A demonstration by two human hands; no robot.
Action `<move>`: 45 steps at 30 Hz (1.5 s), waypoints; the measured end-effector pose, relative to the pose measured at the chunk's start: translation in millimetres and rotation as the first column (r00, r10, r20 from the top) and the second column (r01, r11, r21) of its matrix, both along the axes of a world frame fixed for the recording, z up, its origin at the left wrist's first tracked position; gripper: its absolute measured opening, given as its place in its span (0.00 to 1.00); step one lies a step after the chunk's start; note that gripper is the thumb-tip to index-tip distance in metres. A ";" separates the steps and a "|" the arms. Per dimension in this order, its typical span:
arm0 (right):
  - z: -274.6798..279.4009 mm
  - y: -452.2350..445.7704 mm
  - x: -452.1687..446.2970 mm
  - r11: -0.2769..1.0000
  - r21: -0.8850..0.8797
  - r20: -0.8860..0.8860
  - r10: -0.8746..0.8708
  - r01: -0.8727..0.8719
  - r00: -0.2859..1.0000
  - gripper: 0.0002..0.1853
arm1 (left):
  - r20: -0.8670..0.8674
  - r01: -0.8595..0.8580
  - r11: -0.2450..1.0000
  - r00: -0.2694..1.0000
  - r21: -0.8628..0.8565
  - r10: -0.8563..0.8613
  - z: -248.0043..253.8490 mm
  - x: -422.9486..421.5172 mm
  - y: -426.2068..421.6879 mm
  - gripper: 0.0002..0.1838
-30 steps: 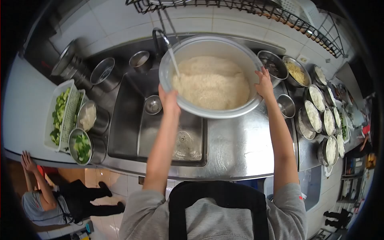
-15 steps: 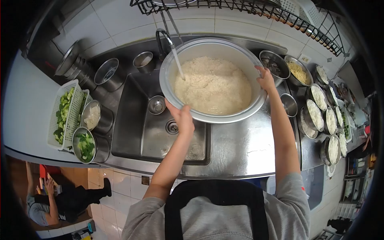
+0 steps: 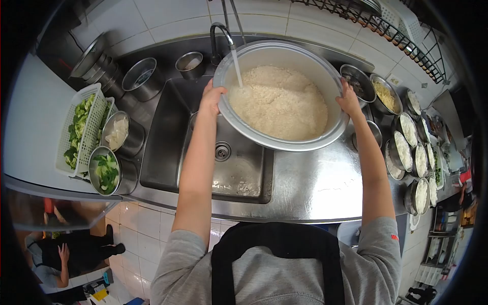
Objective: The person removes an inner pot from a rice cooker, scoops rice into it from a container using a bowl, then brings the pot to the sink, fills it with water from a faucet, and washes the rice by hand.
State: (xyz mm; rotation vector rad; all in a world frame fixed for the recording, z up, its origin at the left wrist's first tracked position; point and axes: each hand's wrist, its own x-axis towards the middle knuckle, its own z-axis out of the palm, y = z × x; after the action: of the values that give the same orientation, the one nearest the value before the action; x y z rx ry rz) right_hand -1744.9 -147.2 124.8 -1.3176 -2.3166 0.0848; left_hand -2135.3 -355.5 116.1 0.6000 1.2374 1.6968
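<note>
With both hands I am holding the large metal pot (image 3: 284,55). The fingers of my left hand (image 3: 210,100) are closed on its left rim, and the fingers of my right hand (image 3: 349,99) are gripping the rim at the opposite side. The left part of the pot is over the sink (image 3: 165,137), and its right part is over the table (image 3: 310,175), to the right of the sink. Whether its bottom touches something, I cannot tell.

The rice (image 3: 287,104) is already inside the pot, in a broad heap. From the faucet (image 3: 213,46), at the back of the sink, the water (image 3: 237,67) runs into the left side of the pot, and there the surface looks wet and a little cloudy. So the rice is in, but the filling with water looks to me only partly done: much of the rice stands uncovered, as far as I can see. How deep the water is under the grains, I cannot tell. The faucet is not closed, and the pot is not released from my hands. To the left of the sink there is a bowl with green leaves (image 3: 105,173).
</note>
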 end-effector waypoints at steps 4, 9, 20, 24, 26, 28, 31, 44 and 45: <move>31.6 -5.1 -14.5 0.970 0.198 0.190 -0.181 0.143 0.965 0.28 | 0.106 -0.323 0.938 0.944 0.125 0.312 -7.0 88.4 -54.4 0.34; 23.9 12.3 -25.6 0.982 0.182 0.229 -0.086 0.044 0.970 0.23 | 0.081 -0.324 0.942 0.945 0.083 0.317 3.6 67.8 -53.7 0.38; 32.5 -42.9 -2.9 0.976 0.051 0.028 0.212 -0.213 0.977 0.38 | -0.315 0.126 0.992 0.942 0.027 -0.111 2.4 -34.6 61.4 0.38; 21.6 -156.2 30.1 0.999 0.017 -0.217 0.041 -0.038 0.975 0.40 | -0.188 -0.093 0.993 0.977 0.069 0.105 4.9 24.9 -4.8 0.37; 0.1 -180.5 29.5 0.990 -0.130 -0.567 -0.023 -0.062 0.823 0.38 | -0.162 -0.162 0.971 0.968 0.178 0.191 -11.0 54.7 -32.9 0.37; -10.9 -175.8 25.9 0.980 -0.172 -0.691 -0.047 -0.100 0.721 0.37 | -0.314 -0.315 0.935 0.882 0.161 0.351 -3.7 78.8 -49.8 0.37; -8.9 -141.9 26.0 0.973 -0.219 -0.684 -0.208 0.075 0.699 0.36 | -0.445 0.059 0.998 0.894 0.006 -0.051 10.1 6.9 8.6 0.38; -5.4 -105.9 25.5 0.880 -0.408 -0.750 -0.172 -0.241 0.639 0.39 | -0.052 -0.412 0.869 0.896 0.276 0.441 -11.3 111.7 -63.3 0.42; -4.9 -99.9 25.2 0.870 -0.432 -0.722 -0.176 -0.236 0.669 0.38 | -0.041 -0.425 0.860 0.890 0.282 0.454 -10.2 114.0 -63.6 0.42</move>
State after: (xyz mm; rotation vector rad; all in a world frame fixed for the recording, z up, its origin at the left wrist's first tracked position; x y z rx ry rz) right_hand -1719.8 -247.1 119.9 -1.1347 -1.6130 1.1011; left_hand -2021.2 -419.2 105.8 0.6020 1.3005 2.2695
